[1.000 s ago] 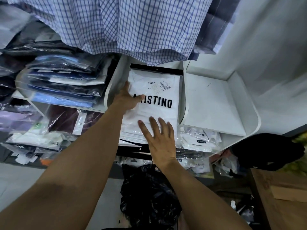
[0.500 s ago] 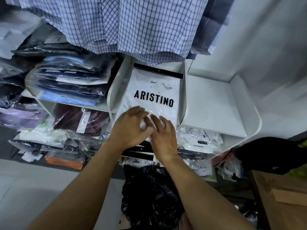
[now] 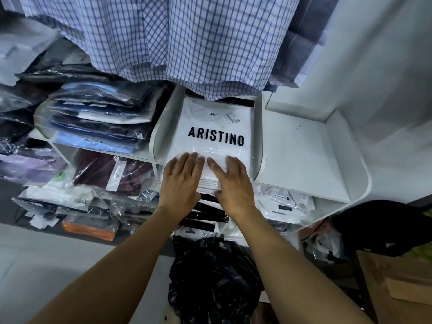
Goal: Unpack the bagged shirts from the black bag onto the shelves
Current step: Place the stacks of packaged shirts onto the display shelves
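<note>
Bagged shirt (image 3: 217,122): white, black lettering. Shelves (image 3: 304,155) around it: white. Hanging shirt (image 3: 187,43) above it: white with blue check. Bag (image 3: 210,277) below it: black. Stack (image 3: 100,122) left of it: navy, light blue. Folded garment (image 3: 95,169) lower left of it: maroon. Pack (image 3: 91,230) further down-left: orange.

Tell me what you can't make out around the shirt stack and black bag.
Head view.
1. Shirt stack: front edge covered by left hand and right hand.
2. Black bag: contents hidden by opaque plastic; bottom edge cuts it off.
3. Label on the top shirt: print too small.
</note>
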